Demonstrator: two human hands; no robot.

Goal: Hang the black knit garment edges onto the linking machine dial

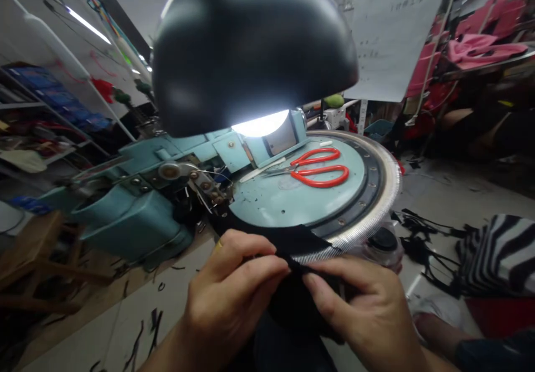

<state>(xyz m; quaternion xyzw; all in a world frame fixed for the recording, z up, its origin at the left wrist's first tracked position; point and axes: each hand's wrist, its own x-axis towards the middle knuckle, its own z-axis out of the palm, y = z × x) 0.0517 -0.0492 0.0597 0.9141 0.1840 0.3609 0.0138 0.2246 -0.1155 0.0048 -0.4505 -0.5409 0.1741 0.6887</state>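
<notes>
floor (451, 193): pale, strewn with black scraps | left: metal shelving (37, 104) with blue packs | ceiling: lit tube light (87, 25) | right: racks of pink cloth (480, 43) | back: white paper sheet (393, 37) hanging

Red-handled scissors (320, 168) lie on the pale blue round plate (292, 199). Above the plate hangs a black lamp shade (251, 43), lit underneath. Right of the plate, striped cloth (499, 255) lies on the floor (438, 193); pink cloth (480, 48) is piled beyond it.
</notes>
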